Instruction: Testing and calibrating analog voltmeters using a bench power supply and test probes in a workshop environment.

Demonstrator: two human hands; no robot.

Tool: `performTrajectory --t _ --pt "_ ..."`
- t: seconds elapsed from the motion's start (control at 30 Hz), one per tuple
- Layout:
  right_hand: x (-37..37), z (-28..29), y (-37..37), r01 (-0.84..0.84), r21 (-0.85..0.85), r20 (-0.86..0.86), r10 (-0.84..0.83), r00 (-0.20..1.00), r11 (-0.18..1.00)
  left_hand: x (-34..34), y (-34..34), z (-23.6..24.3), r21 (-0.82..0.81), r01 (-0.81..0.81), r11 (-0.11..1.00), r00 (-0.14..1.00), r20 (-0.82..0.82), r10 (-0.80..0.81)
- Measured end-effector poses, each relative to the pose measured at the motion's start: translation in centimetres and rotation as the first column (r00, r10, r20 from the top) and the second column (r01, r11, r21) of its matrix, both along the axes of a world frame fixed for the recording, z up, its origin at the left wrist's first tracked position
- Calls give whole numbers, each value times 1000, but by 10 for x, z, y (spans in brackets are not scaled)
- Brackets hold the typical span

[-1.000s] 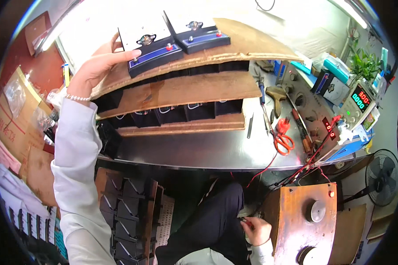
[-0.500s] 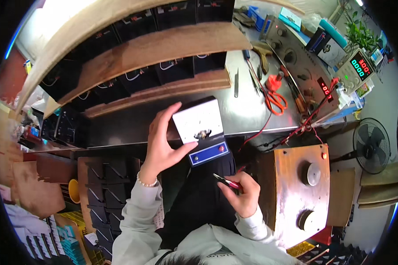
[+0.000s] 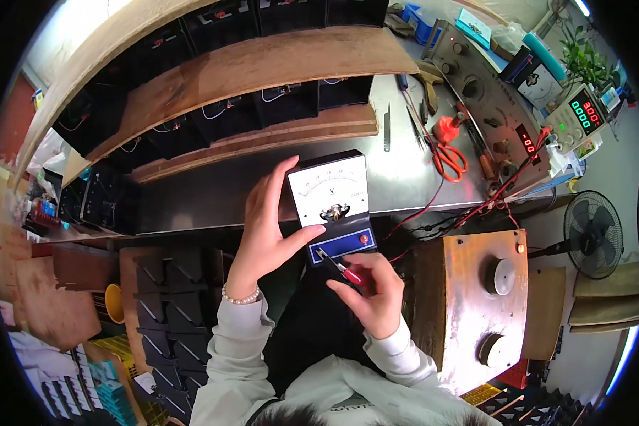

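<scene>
- You can pass over the bench (image 3: pixel 405 186), right of the meter (image 3: pixel 328 186).
- Shelf boards (image 3: pixel 263 64) block your upper left.
- Scissors (image 3: pixel 450 160) obstruct you right of centre.
- Lower right: wooden box (image 3: pixel 472 309); lower left: black cases (image 3: pixel 184 316).

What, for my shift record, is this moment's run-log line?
left hand holds analog voltmeter | right hand holds red test clip | tip at left terminal | power supply display lit

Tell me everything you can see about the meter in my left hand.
A boxy meter: black, plastic-looking case, white scale face, exposed metallic works, blue panel with a red terminal at right. Tilted, it is held above the lap, left hand gripping its left side; the right hand holds a red clip at its left terminal.
</scene>
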State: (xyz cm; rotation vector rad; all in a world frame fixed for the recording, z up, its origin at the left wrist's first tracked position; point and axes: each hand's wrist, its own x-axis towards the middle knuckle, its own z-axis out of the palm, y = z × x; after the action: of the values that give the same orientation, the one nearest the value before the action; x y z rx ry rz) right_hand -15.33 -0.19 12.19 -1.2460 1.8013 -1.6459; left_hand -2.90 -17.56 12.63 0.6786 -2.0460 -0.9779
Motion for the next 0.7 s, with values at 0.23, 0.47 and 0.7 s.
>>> performTrajectory --t 0.23,0.47,0.7 --pt "-38 4 13 93 -62 21 -92 996 994 -2 1 1 115 47 992 997 -59 -40" --pt "-53 8 -5 85 15 -336 -75 939 996 -3 1 6 158 83 984 996 -36 -78" --pt "-47 -3 -1 104 14 -177 -100 979 994 -4 2 3 219 92 971 993 -87 -74"
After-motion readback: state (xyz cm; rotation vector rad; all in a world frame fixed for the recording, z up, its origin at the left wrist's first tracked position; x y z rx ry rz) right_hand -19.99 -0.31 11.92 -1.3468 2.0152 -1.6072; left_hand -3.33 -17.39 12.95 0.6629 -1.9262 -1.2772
